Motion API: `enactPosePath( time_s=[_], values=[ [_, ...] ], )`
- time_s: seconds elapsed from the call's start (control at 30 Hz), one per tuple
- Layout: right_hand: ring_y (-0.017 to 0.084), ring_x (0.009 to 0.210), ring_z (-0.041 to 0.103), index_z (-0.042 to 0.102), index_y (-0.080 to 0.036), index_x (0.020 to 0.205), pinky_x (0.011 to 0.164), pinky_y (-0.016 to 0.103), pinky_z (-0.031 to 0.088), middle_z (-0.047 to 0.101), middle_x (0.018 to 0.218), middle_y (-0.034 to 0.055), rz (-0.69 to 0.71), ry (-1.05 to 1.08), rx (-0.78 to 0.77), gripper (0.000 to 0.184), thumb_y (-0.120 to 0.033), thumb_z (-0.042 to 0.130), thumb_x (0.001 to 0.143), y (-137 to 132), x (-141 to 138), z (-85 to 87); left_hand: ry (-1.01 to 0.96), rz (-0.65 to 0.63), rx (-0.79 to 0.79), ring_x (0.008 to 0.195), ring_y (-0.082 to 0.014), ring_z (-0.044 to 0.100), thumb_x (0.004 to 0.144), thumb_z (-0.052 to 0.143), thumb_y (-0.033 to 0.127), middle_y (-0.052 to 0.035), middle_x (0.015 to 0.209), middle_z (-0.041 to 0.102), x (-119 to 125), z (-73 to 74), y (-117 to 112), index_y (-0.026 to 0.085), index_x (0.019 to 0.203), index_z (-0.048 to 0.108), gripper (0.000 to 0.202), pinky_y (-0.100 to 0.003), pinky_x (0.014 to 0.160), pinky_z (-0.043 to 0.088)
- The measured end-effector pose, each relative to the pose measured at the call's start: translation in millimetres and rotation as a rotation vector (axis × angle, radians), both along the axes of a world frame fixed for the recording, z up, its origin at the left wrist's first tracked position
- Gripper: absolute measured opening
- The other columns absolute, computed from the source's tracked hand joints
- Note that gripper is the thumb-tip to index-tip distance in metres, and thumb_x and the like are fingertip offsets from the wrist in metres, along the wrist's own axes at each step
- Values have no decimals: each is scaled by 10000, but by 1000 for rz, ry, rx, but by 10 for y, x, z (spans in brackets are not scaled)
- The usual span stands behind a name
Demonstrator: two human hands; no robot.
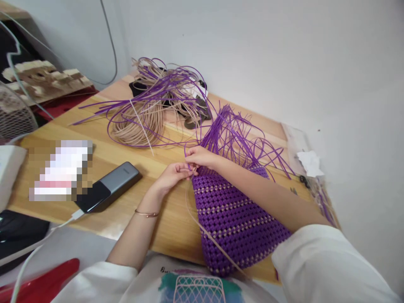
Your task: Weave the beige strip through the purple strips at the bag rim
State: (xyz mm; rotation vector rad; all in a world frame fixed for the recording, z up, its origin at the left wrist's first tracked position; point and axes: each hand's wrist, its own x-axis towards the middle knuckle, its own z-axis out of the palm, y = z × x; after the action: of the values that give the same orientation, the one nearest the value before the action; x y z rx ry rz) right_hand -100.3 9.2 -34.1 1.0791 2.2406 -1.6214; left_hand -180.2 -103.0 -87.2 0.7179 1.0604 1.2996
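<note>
A purple woven basket with beige stripes lies on the wooden table, its bottom toward me. Loose purple strands fan out from its far rim. My left hand pinches strands at the basket's near rim corner, fingers closed. My right hand is closed on purple strands just above it, the forearm lying across the basket. A beige strand trails from the hands down over the weave.
A tangled coil of beige and purple strips sits at the back of the table. A dark power bank with a white cable lies at left, beside a blurred patch. A fan grille stands far left. Wall close on the right.
</note>
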Motion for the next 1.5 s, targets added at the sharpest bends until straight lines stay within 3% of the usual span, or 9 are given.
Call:
enactPosePath(
  time_s=[0.1,0.33,0.43,0.6,0.83,0.97,1.1,1.33,1.5],
  values=[
    [59,364,398,466,-144,709,359,156,297,448,426,-62,-40,-50,48,114,-68,525,648,-6,-37,-14,-66,23,-44,677,-125,599,550,771,245,-50,708,684,13,-1,4,115,779,548,345,-202,559,360],
    [75,448,473,321,-135,1244,415,160,359,500,580,-75,-125,-100,297,690,-47,595,616,-19,-73,-64,-146,26,-69,566,-92,576,505,799,230,-40,672,687,20,-22,3,120,848,512,460,-206,571,382],
    [68,501,516,475,-137,1163,475,160,388,582,675,-26,14,-129,405,506,-81,561,668,51,-37,-47,-178,33,-96,612,-107,603,481,812,203,-27,652,683,21,-22,-3,122,951,476,584,-217,624,403],
    [98,575,551,681,-108,755,541,178,389,633,646,22,236,-185,474,139,-134,564,686,187,110,131,-137,77,-114,668,-101,615,475,816,181,4,658,680,36,25,-19,117,1105,440,736,-245,748,419],
    [176,797,603,693,-153,835,691,238,410,677,834,58,402,-195,723,209,-178,510,738,-75,460,483,44,88,-68,685,-100,589,507,799,264,-16,734,682,46,8,-4,114,809,654,367,-244,752,422],
    [204,849,609,672,-173,891,677,266,427,661,903,82,602,-337,991,266,-202,413,834,-336,589,615,114,40,-43,745,-129,592,537,779,309,-60,812,702,20,-15,-2,118,771,696,314,-280,807,424],
    [198,842,603,665,-157,884,652,262,428,634,915,90,709,-359,1053,274,-181,394,847,-454,618,687,174,1,-12,723,-127,574,545,768,318,-51,776,695,-19,-1,-15,121,746,700,289,-280,792,422],
    [256,963,551,662,-149,950,781,362,424,617,974,118,810,-232,1147,255,-187,437,837,-529,397,618,145,-62,41,626,-95,512,562,721,274,-6,650,644,-63,-48,21,112,664,669,199,-225,651,392],
    [271,884,598,689,-86,847,748,404,440,666,880,148,917,-346,951,258,-68,433,819,-766,114,445,149,-75,11,612,-105,500,523,651,155,8,629,633,-74,-17,19,122,598,647,83,-220,595,385]
  ],
)
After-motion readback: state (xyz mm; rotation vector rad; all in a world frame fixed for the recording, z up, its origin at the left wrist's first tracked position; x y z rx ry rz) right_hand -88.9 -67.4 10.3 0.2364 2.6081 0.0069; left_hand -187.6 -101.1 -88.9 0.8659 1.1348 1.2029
